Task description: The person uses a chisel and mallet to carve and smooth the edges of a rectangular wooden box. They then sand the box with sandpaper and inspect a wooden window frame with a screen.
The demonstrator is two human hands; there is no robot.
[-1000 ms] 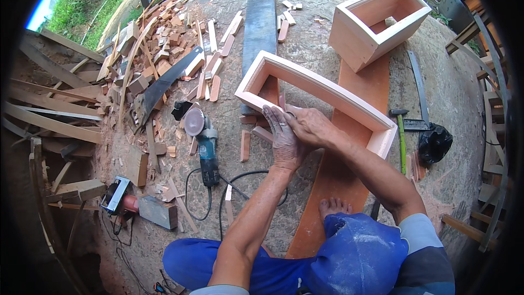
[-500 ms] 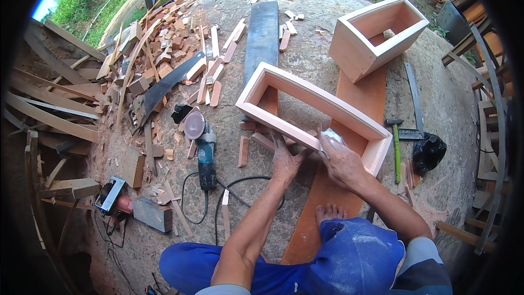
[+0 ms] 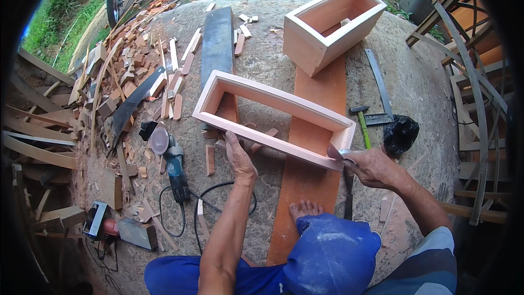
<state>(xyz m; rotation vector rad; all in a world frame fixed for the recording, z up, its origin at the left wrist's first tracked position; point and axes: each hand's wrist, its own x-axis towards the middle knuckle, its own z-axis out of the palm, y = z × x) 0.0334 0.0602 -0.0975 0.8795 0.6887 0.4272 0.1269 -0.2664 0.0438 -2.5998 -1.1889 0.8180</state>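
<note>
A long open wooden box frame (image 3: 262, 145) of pale pinkish wood lies tilted before me, its left end by a dark board and its right part over an orange-brown plank (image 3: 311, 180). My left hand (image 3: 240, 158) grips the near side left of its middle, some fingers hidden beneath. At the near right corner, my right hand (image 3: 374, 168) pinches a small thin brownish sheet (image 3: 334, 154), which looks like folded sandpaper, against the rim. A similar wooden box (image 3: 311, 49) stands on the plank's far end.
Left of me lie a disc sander (image 3: 174, 166) with its cord, a circular saw (image 3: 103, 221), a handsaw (image 3: 131, 104) and heaped offcuts (image 3: 125, 71). A dark board (image 3: 217, 43) lies ahead. At right are a hammer (image 3: 363, 125), a metal square (image 3: 379, 84) and a black plastic bag (image 3: 401, 134).
My right hand has slid right along the near rim, from about its middle to the corner. My left hand stays at the near side. The whole view has shifted, moving the scene left.
</note>
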